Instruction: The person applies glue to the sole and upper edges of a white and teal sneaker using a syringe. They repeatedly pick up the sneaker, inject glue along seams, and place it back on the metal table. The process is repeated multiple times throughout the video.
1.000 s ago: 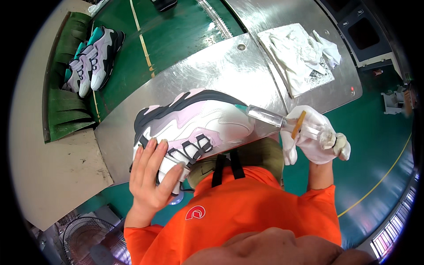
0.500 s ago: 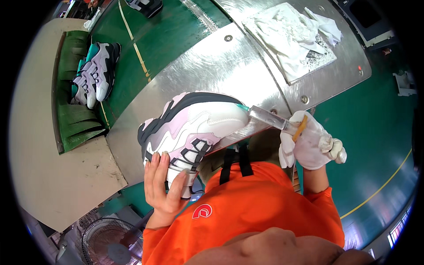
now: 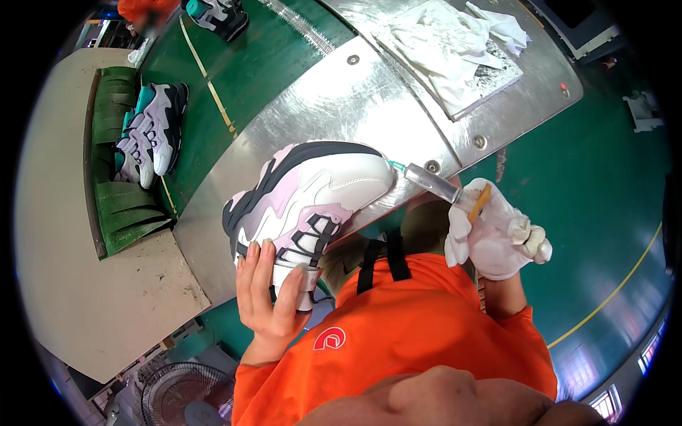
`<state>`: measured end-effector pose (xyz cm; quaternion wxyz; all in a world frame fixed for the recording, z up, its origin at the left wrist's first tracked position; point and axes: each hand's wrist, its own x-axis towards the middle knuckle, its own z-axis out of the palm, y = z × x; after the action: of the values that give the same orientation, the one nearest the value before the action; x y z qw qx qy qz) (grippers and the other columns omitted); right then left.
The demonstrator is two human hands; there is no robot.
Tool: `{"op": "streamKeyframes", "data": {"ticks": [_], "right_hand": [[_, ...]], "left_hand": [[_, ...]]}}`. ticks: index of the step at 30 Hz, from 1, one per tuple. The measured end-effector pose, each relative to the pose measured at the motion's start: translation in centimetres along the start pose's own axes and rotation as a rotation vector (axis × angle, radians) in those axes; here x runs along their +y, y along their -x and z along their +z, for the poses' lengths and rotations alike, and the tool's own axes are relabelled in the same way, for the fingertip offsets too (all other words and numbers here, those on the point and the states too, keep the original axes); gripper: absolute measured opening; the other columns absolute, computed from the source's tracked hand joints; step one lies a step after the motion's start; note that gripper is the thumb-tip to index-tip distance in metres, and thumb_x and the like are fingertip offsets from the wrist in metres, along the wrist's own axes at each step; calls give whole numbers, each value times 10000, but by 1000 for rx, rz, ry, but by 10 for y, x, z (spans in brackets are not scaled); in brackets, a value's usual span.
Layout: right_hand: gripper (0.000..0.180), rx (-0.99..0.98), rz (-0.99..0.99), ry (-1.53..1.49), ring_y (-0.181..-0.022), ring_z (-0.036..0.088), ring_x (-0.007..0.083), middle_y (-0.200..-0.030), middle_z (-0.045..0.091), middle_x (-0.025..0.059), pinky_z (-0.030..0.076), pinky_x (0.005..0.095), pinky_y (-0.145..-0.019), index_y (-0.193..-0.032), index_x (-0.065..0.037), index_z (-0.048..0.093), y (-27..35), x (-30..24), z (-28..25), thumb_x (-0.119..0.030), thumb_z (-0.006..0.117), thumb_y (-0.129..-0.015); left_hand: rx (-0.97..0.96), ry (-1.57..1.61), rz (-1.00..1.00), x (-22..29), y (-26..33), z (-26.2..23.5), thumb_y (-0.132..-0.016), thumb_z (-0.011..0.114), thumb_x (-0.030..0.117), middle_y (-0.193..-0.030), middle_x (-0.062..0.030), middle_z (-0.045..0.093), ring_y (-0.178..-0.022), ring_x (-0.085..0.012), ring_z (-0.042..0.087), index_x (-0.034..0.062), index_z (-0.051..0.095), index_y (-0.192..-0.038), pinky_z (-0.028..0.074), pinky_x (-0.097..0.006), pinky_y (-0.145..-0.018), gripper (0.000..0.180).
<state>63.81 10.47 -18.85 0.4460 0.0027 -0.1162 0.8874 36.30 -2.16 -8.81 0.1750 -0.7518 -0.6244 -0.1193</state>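
A white, lilac and black sneaker point(image 3: 312, 192) lies tilted on its side at the metal table's near edge, its black sole facing away from me. My bare left hand point(image 3: 270, 295) grips it around the heel and collar, thumb on one side and fingers on the other. In my white-gloved right hand point(image 3: 494, 227) is a clear syringe point(image 3: 433, 183) with a green tip. That tip points at the toe end of the sole and sits at or very near its edge. An orange-brown strip point(image 3: 480, 202) shows across the glove by the syringe's rear end.
Crumpled white cloths point(image 3: 440, 46) lie on a speckled white pad on the metal table point(image 3: 298, 106). Beyond is a green conveyor belt point(image 3: 270, 53) carrying another shoe point(image 3: 220, 15). A pair of sneakers point(image 3: 153, 131) rests by green flaps at left. A fan point(image 3: 185, 394) stands lower left.
My view has shifted slightly. The syringe tip has moved a little along the toe edge, and the shoe has turned slightly. Another shoe shows more fully on the belt.
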Motion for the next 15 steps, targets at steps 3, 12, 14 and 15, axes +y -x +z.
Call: {"op": "streamKeyframes", "data": {"ticks": [3, 12, 14, 15], "right_hand": [[1163, 36, -18, 50, -714, 646, 332, -958, 583, 232, 574, 451, -676, -1339, 61, 423, 2, 0, 5, -600, 774, -449], [1120, 105, 7, 216, -737, 671, 343, -980, 599, 231, 581, 412, -688, -1275, 117, 440, 5, -4, 24, -558, 747, -436], [1060, 116, 4, 287, -736, 673, 337, -985, 602, 232, 579, 392, -699, -1266, 119, 444, 4, -5, 28, -519, 742, -474], [1008, 119, 5, 329, -732, 672, 331, -987, 603, 232, 576, 382, -704, -1265, 116, 446, 3, -6, 32, -481, 743, -509]], "left_hand": [[20, -7, 6, 2, -1, 1, -868, 686, 193, -1188, -221, 653, -1113, -395, 633, 172, 615, -1060, 484, -477, -959, 206], [49, -12, 6, 7, -3, 3, -839, 699, 167, -1191, -207, 655, -1116, -389, 632, 167, 663, -991, 495, -467, -938, 156], [29, -11, 5, 7, -5, 4, -823, 706, 163, -1193, -212, 653, -1119, -390, 630, 159, 668, -986, 497, -471, -934, 168], [19, -10, 4, 6, -7, 4, -815, 709, 160, -1194, -214, 652, -1121, -390, 629, 155, 671, -984, 498, -473, -932, 173]]}}
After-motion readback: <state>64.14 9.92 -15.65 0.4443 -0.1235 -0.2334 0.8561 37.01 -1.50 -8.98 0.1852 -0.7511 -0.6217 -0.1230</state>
